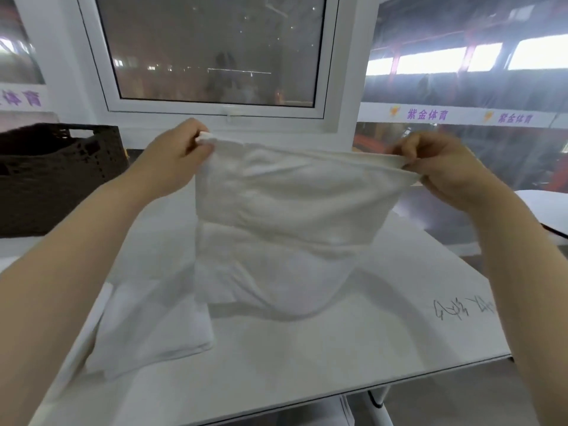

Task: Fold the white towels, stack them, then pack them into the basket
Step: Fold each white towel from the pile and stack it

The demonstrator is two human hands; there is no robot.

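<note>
Head view: a soft white terry towel (276, 229) is held up over the middle of the white tabletop (384, 327), stretched between both hands. The left hand (175, 155) is curled, w/ thumb and fingers pinched on the towel's upper left corner. The right hand (442, 164) is likewise closed, the upper right corner being pinched. The towel's lower end is draped onto the tabletop, approx. mid-surface. A flat folded white towel (147, 327) is laid near the front-left part of the tabletop, just beside the hanging one. A dark brown woven basket (55, 176) w/ a cut-out handle is set at the back-left corner.

Risks, as judged: the grips are small corner pinches, so a corner could be dropped if the cloth is shaken, and the fold would be lost. The top edge is not level, left corner higher, so edges may be mismatched when the fold is laid down. The trailing lower end could be dragged into the folded towel and its shape disturbed.

Surface and room: the tabletop is smooth, white, w/ scribbled pen marks (461, 309) near the right edge. A white-framed window (215, 53) is set in the wall behind, and glazed panels w/ purple lettering (427, 114) are seen at the right. Part of a second white table (547, 210) is seen beyond the right edge.
</note>
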